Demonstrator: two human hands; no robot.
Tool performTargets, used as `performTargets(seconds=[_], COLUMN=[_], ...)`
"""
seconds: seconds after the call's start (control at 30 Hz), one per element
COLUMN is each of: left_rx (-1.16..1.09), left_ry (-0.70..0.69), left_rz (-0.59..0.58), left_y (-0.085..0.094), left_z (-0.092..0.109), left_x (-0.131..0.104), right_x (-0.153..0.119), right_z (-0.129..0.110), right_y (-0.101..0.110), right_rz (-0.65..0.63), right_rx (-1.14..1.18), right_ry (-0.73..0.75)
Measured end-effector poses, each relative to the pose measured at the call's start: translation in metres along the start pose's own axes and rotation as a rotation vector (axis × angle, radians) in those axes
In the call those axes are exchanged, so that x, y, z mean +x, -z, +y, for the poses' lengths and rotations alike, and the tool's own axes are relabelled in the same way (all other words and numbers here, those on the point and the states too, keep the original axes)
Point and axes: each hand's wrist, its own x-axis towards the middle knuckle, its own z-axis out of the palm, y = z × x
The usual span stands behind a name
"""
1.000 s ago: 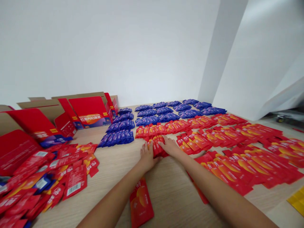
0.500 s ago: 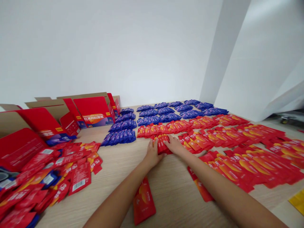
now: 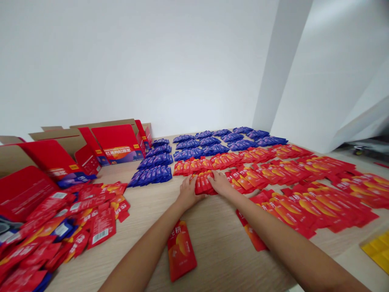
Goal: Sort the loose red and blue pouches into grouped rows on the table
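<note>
Between my two hands a small row of overlapping red sachets point(image 3: 203, 183) lies on the wooden table point(image 3: 209, 231). My left hand point(image 3: 187, 192) presses its left end and my right hand point(image 3: 219, 182) its right end, fingers curled around the edges. To the right, long rows of red sachets point(image 3: 273, 172) lie fanned out. Bundles of blue sachets point(image 3: 188, 154) are lined up behind. A single red sachet point(image 3: 181, 251) lies by my left forearm, and another point(image 3: 251, 231) is partly under my right forearm.
At the left is a loose heap of mostly red sachets point(image 3: 101, 225) with some blue ones. Open red cartons point(image 3: 117, 142) stand behind it. A white wall point(image 3: 194, 65) closes off the back. Something yellow point(image 3: 378, 249) shows at the lower right.
The view has shifted slightly. Both hands stay at the ends of the small red row, which looks a little more compact between them.
</note>
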Motion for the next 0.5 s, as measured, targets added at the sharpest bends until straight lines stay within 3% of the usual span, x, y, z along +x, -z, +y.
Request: performTargets(seconds=[0.27,0.37,0.43,0.5], left_rx=[-0.095,-0.193,-0.233,-0.249], left_ry=[-0.020,-0.020,-0.030,-0.034], left_rz=[-0.017,-0.007,-0.017,-0.044], left_y=[0.007,0.012,0.016,0.020], left_z=[-0.010,-0.017,-0.022,-0.027], left_x=[-0.005,-0.006,-0.007,-0.009], right_x=[-0.029,-0.059,-0.084,-0.112], right_z=[-0.011,-0.026,-0.038,-0.050], right_y=[0.027,0.033,0.031,0.026], right_rz=[0.126,0.151,0.162,0.074], right_rx=[-0.032,-0.034,-0.035,-0.070], right_ry=[0.094,0.292,0.529,0.692])
